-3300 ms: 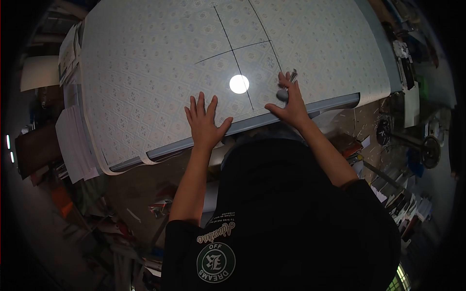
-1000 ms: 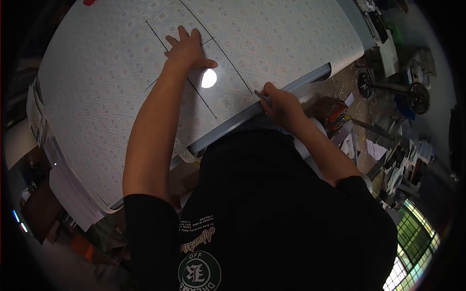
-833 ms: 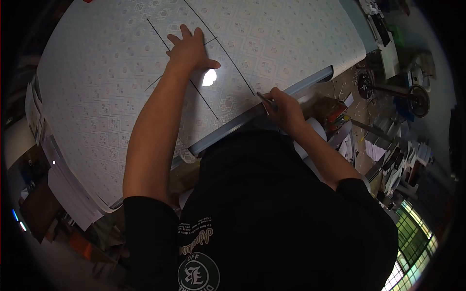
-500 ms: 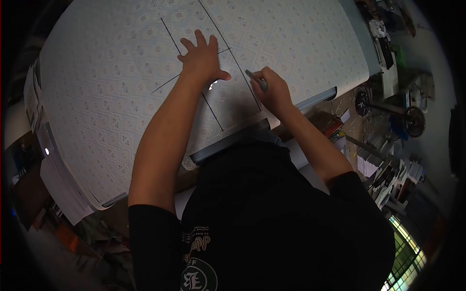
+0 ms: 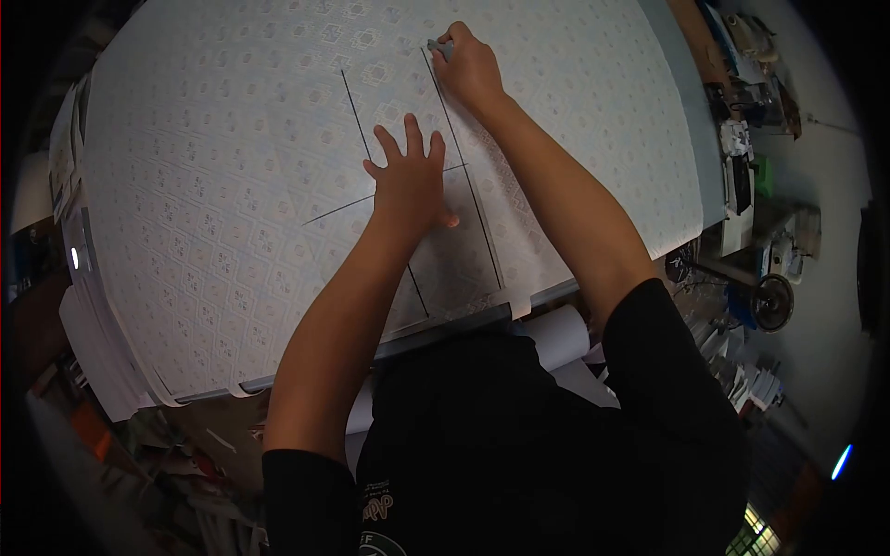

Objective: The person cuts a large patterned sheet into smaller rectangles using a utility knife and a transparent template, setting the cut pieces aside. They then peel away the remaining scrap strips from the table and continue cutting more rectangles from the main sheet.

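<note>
A large pale patterned sheet [image 5: 232, 185] covers the table, crossed by straight black lines. My left hand [image 5: 408, 185] lies flat on it with fingers spread, pressing over the spot where two of the lines cross. At the top end of the long right-hand line [image 5: 450, 111], my right hand [image 5: 468, 65] pinches a small grey pen-like tool [image 5: 436, 45]. Its tip is close to the sheet; whether it is a pen or a cutter is not clear. Right of that line the sheet looks slightly rippled.
Along the near side runs the table's dark edge [image 5: 445, 324], against my body. Below it lies a white roll [image 5: 561, 335]. Stacked sheets [image 5: 102, 357] hang at the left, and a fan-like round object [image 5: 771, 303] and clutter stand at the right.
My right hand has moved up and away along the long line with the grey tool. My left hand stays flat on the sheet. The view has shifted, and the strip right of the line looks raised.
</note>
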Motion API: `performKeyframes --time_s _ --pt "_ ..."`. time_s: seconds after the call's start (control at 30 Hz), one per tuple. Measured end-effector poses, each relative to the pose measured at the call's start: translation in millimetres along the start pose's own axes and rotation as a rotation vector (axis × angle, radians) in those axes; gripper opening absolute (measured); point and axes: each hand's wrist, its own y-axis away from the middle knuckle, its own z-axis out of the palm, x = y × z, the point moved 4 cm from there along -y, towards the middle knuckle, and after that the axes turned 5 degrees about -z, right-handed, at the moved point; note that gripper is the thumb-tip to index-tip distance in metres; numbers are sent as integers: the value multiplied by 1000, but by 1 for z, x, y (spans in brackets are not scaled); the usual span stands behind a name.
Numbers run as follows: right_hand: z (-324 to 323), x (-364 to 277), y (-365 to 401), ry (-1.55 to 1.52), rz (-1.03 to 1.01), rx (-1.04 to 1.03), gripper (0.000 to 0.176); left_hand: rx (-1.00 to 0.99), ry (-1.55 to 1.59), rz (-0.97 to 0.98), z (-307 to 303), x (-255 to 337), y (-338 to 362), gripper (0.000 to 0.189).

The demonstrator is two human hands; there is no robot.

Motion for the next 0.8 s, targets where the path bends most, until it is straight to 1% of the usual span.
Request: performKeyframes --time_s 0.1,0.13,0.2,0.27,0.33,0.37,0.43,0.47,0.5,0.53,0.57,0.6,0.63,0.67,0.7,0.73,0.77,0.8 --pt "-1 -1 5 -27 36 35 26 18 -10 -4 3 0 0 125" --pt "-1 -3 5 -30 30 31 26 32 -18 -3 4 0 0 124" --pt "0 -2 7 -16 95 -12 26 34 -14 -7 4 0 0 125" --pt "-2 -3 7 -37 100 -22 26 36 -15 -12 2 -1 0 126" --pt "-2 3 8 -57 111 -36 26 66 -5 -11 -3 0 2 112" --pt "-4 5 8 -93 84 -40 26 62 -6 -19 0 -2 -1 112" --pt "-11 13 1 -139 50 -49 26 127 70 41 3 -15 -13 92" --pt "-15 17 -4 -127 26 -146 26 124 68 31 4 -26 -23 92" --pt "-19 22 -11 -114 -1 -241 25 139 108 17 4 -40 -35 86" --pt "-24 30 -19 -122 -6 -244 25 153 148 3 -3 -47 -40 80" --pt "-25 35 -27 -142 -92 -328 22 151 145 -6 -7 -51 -42 80" --pt "-25 37 -35 -163 -181 -409 19 102 221 -117 -24 -58 -42 81" --pt "-31 37 -46 -170 -185 -411 19 53 298 -227 -36 -64 -43 82" --pt "-32 36 -54 -195 -219 -533 18 51 296 -234 -43 -64 -45 82" --pt "-33 34 -60 -219 -252 -658 16 44 289 -296 -46 -65 -45 90" --pt "-34 37 -69 -226 -251 -664 16 35 283 -357 -46 -66 -45 97" --pt "-32 35 -76 -234 -338 -732 16 29 283 -363 -41 -67 -45 97" --pt "-29 35 -81 -243 -424 -799 17 91 155 -359 -39 -68 -44 103"
